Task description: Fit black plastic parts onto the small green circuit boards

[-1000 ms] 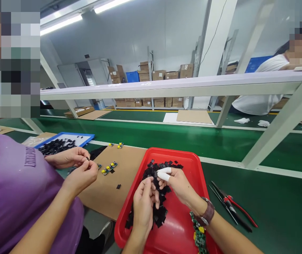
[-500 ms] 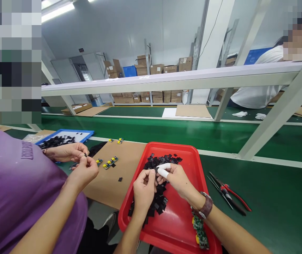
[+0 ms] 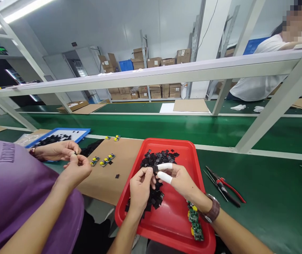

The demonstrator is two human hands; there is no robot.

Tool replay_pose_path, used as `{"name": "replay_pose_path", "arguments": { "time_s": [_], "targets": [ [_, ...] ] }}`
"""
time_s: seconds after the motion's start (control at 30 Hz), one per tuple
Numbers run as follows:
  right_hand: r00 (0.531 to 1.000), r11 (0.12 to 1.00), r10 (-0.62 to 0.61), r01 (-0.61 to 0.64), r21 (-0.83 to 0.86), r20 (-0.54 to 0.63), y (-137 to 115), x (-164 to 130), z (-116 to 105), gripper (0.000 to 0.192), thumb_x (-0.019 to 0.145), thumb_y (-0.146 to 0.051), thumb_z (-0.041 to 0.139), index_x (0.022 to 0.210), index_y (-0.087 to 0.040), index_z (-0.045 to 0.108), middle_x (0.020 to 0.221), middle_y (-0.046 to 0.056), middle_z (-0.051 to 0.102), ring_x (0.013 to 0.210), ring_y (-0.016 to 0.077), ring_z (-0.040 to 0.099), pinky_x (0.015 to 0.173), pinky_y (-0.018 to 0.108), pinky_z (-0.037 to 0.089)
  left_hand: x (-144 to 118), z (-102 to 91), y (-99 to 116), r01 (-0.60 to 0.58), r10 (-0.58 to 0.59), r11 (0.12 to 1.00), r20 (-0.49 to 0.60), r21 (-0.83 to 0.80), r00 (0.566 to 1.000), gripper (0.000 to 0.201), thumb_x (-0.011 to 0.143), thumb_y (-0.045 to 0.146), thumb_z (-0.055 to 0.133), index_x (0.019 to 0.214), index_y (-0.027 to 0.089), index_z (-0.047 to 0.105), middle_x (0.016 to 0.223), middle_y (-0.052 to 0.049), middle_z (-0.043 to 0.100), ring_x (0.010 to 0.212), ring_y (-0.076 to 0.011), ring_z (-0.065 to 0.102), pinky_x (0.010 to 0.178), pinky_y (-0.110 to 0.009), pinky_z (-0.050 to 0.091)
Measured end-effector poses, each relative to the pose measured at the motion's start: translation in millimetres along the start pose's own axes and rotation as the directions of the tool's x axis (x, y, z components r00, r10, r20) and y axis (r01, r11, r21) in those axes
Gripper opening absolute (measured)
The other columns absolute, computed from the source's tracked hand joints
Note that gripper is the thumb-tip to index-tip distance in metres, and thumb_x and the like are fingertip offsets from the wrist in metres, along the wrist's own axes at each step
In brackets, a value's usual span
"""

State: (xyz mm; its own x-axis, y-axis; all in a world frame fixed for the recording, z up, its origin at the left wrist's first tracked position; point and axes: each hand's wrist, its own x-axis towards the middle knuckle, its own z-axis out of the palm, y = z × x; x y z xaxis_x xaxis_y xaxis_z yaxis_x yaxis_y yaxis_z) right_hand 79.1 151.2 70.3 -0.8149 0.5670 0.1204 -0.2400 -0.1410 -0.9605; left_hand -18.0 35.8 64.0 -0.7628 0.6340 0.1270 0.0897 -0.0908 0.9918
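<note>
Over the red tray (image 3: pixel 177 215), my left hand (image 3: pixel 140 188) pinches a small black piece (image 3: pixel 155 169) between thumb and fingers. My right hand (image 3: pixel 180 180) is just to its right, with white covers on thumb and index finger. Those two fingers are parted, and the index tip is at the edge of the black piece. Underneath, a heap of flat black pieces (image 3: pixel 157 199) spreads over the tray's left half. Several green circuit boards (image 3: pixel 194 220) with yellow parts lie along the tray's right side, below my right wrist.
Pliers with red and black handles (image 3: pixel 226 188) and tweezers (image 3: pixel 216 185) lie right of the tray. Cardboard (image 3: pixel 126 155) on the left bears small boards (image 3: pixel 107 159). A co-worker in purple (image 3: pixel 34 197) handles a small piece beside a blue-rimmed tray (image 3: pixel 80 133). A shelf rail (image 3: pixel 151 79) crosses ahead.
My right thumb and index finger have spread apart at the black piece, which stays in my left hand. The whole view has shifted slightly; the co-worker's hands still hold a small piece.
</note>
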Motion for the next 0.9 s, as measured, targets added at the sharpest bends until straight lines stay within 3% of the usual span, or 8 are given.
{"name": "replay_pose_path", "arguments": {
  "time_s": [0.13, 0.27, 0.37, 0.57, 0.67, 0.77, 0.9],
  "targets": [
    [0.993, 0.997, -0.054, 0.048, -0.061, -0.106, 0.7, -9.1, -20.6, 0.030, 0.079, -0.047, 0.082, 0.089, -0.019, 0.076, 0.097, 0.009, 0.079, 0.090, 0.0236, 0.075, 0.089, 0.040, 0.060, -15.2, 5.6, -0.1, 0.003, -0.010, 0.997, 0.084, 0.077, 0.996, 0.028, 0.091, 0.040, 0.071, 0.073, 0.018, 0.073, 0.066, 0.001, 0.062, 0.053, -0.0112, 0.055, 0.054, -0.022, 0.045],
    [0.980, 0.993, -0.044, 0.020, -0.120, -0.196, -1.8, -22.1, -46.8, 0.035, 0.084, -0.051, 0.077, 0.098, -0.019, 0.073, 0.073, 0.005, 0.077, 0.067, 0.0222, 0.075, 0.074, 0.039, 0.062, -20.2, -3.9, -1.9, -0.002, -0.015, 0.988, 0.112, 0.153, 0.994, 0.019, 0.088, 0.036, 0.074, 0.081, 0.020, 0.080, 0.070, -0.001, 0.064, 0.055, -0.0121, 0.056, 0.054, -0.021, 0.047],
    [0.978, 0.983, -0.055, 0.017, -0.185, -0.200, -2.3, -32.6, -59.2, 0.033, 0.089, -0.047, 0.073, 0.102, -0.018, 0.074, 0.068, 0.004, 0.076, 0.067, 0.0218, 0.075, 0.074, 0.038, 0.061, -19.8, -4.9, -2.2, -0.035, 0.017, 0.984, 0.105, 0.177, 0.994, 0.017, 0.090, 0.036, 0.072, 0.092, 0.022, 0.082, 0.073, -0.001, 0.066, 0.057, -0.0126, 0.058, 0.054, -0.022, 0.049],
    [0.990, 0.980, -0.020, -0.008, -0.199, -0.138, 4.0, -47.0, -61.5, 0.029, 0.095, -0.039, 0.066, 0.114, -0.019, 0.075, 0.084, 0.006, 0.079, 0.077, 0.0215, 0.077, 0.073, 0.036, 0.064, -24.9, 31.2, 3.4, -0.048, 0.009, 0.986, 0.242, 0.158, 0.970, 0.018, 0.089, 0.031, 0.073, 0.104, 0.024, 0.081, 0.090, -0.006, 0.072, 0.077, -0.0191, 0.068, 0.066, -0.026, 0.056],
    [0.990, 0.994, 0.025, -0.039, -0.099, -0.141, 6.7, -50.6, -62.8, 0.033, 0.091, -0.038, 0.071, 0.118, -0.019, 0.073, 0.091, 0.006, 0.080, 0.079, 0.0217, 0.079, 0.079, 0.037, 0.065, -21.8, 45.8, 4.6, 0.015, -0.046, 0.992, 0.240, 0.127, 0.970, 0.017, 0.087, 0.030, 0.075, 0.102, 0.023, 0.081, 0.085, -0.005, 0.073, 0.071, -0.0181, 0.068, 0.065, -0.026, 0.057],
    [0.985, 0.996, 0.074, -0.080, -0.029, -0.156, 7.4, -52.5, -66.0, 0.035, 0.086, -0.038, 0.077, 0.115, -0.019, 0.073, 0.092, 0.006, 0.080, 0.078, 0.0218, 0.079, 0.080, 0.038, 0.066, -17.2, 50.9, 4.7, 0.085, -0.103, 0.993, 0.224, 0.088, 0.969, 0.015, 0.085, 0.029, 0.077, 0.096, 0.021, 0.081, 0.079, -0.003, 0.074, 0.061, -0.0143, 0.065, 0.061, -0.024, 0.056],
    [0.984, 0.998, 0.066, -0.069, -0.012, -0.164, 8.9, -53.3, -66.6, 0.025, 0.086, -0.036, 0.078, 0.104, -0.020, 0.076, 0.085, 0.005, 0.079, 0.074, 0.0197, 0.077, 0.077, 0.035, 0.065, -16.5, 53.4, 1.7, 0.185, -0.176, 0.983, 0.251, -0.012, 0.952, 0.014, 0.084, 0.028, 0.078, 0.095, 0.018, 0.080, 0.072, -0.003, 0.075, 0.063, -0.0146, 0.067, 0.066, -0.024, 0.057]
  ]
}}
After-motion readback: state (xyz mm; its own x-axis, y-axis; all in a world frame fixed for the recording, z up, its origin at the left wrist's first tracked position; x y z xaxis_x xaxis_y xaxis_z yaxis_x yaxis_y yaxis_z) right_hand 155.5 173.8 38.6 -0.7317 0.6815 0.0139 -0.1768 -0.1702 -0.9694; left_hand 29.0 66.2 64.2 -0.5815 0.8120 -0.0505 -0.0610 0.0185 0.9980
